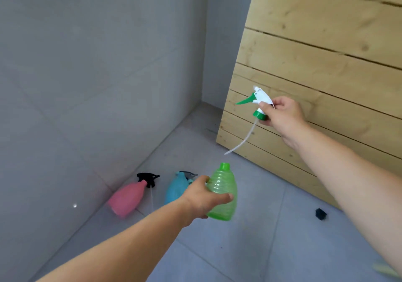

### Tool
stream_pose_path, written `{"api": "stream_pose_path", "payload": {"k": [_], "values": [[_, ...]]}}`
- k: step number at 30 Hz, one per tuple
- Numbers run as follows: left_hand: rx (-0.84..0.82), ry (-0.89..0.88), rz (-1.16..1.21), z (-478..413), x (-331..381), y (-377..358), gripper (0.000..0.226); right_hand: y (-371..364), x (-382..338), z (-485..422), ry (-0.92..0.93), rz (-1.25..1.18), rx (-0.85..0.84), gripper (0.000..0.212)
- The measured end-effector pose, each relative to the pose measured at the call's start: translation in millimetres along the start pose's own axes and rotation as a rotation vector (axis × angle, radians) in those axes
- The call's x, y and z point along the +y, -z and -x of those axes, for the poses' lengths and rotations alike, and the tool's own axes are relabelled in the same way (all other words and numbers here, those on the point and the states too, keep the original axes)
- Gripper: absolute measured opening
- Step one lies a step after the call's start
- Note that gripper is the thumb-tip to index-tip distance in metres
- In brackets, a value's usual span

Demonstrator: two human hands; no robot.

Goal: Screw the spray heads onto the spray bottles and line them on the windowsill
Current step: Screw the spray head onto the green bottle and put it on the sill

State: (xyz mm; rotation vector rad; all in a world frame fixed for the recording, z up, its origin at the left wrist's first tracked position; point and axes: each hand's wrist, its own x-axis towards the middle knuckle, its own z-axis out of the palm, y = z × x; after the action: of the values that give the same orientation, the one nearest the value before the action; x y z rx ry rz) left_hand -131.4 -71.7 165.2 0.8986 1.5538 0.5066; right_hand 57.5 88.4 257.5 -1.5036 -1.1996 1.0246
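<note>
The left hand (202,199) grips the green bottle (221,194) around its ribbed body, neck open and pointing up. Above and to its right, well apart, the right hand (282,116) pinches the white-and-green spray head (258,103) at its collar, its tube hanging toward the bottle's mouth. Beyond the left hand, a pink bottle (127,199) and a blue bottle (175,190) lie on the floor (250,249).

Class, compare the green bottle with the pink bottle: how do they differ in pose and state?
The green bottle is held up in the left hand; the pink bottle lies on the floor. The green bottle's neck is open, while a black spray head sits at the pink bottle's neck. Both are rounded plastic bottles.
</note>
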Motion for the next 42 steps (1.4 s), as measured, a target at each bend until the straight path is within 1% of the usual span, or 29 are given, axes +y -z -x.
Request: {"api": "stream_pose_path", "payload": {"k": [3, 7, 9, 11, 15, 17, 19, 22, 24, 29, 34, 38, 40, 42], "values": [[0.011, -0.076, -0.028, 35.1, 17.5, 8.1, 0.068, 18.5, -50.4, 27.9, 0.079, -0.063, 0.017, 0.015], [0.018, -0.174, -0.068, 75.3, 32.8, 15.2, 0.063, 35.5, -91.2, 68.0, 0.166, -0.062, -0.010, 0.019], [0.041, -0.217, -0.106, 93.1, 38.0, 18.1, 0.061, 41.9, -104.4, 84.0, 0.193, -0.043, -0.011, 0.015], [0.068, -0.256, -0.150, 109.6, 42.1, 21.3, 0.064, 46.6, -114.8, 98.1, 0.208, -0.036, -0.024, 0.013], [0.098, -0.311, -0.174, 135.1, 50.0, 26.9, 0.072, 50.0, -131.2, 122.2, 0.226, -0.067, -0.055, 0.020], [0.106, -0.337, -0.181, 145.6, 54.7, 30.3, 0.075, 48.4, -135.7, 134.2, 0.222, -0.098, -0.078, 0.019], [0.094, -0.363, -0.166, 153.6, 59.5, 34.6, 0.078, 44.3, -137.0, 146.0, 0.190, -0.130, -0.136, 0.019], [0.030, -0.400, -0.093, 166.8, 69.5, 42.6, 0.065, 34.3, -134.2, 166.3, 0.134, -0.144, -0.256, 0.017], [-0.012, -0.427, -0.047, 174.6, 75.0, 49.2, 0.057, 27.7, -131.7, 176.9, 0.129, -0.148, -0.315, 0.014], [-0.047, -0.465, 0.000, 185.3, 75.4, 65.5, 0.069, 21.8, -134.5, 183.2, 0.167, -0.151, -0.386, 0.009], [-0.078, -0.464, 0.007, 185.9, 73.8, 70.5, 0.066, 20.1, -128.9, 180.4, 0.195, -0.114, -0.456, 0.020], [-0.110, -0.452, 0.015, 185.2, 76.0, 70.5, 0.066, 18.0, -124.0, 176.7, 0.187, -0.135, -0.509, 0.020], [-0.131, -0.452, 0.025, 183.1, 78.0, 71.7, 0.061, 19.6, -122.9, 174.2, 0.192, -0.125, -0.559, 0.021], [-0.152, -0.451, 0.033, 180.4, 79.2, 73.6, 0.057, 22.7, -121.9, 172.8, 0.211, -0.093, -0.632, 0.028]]}}
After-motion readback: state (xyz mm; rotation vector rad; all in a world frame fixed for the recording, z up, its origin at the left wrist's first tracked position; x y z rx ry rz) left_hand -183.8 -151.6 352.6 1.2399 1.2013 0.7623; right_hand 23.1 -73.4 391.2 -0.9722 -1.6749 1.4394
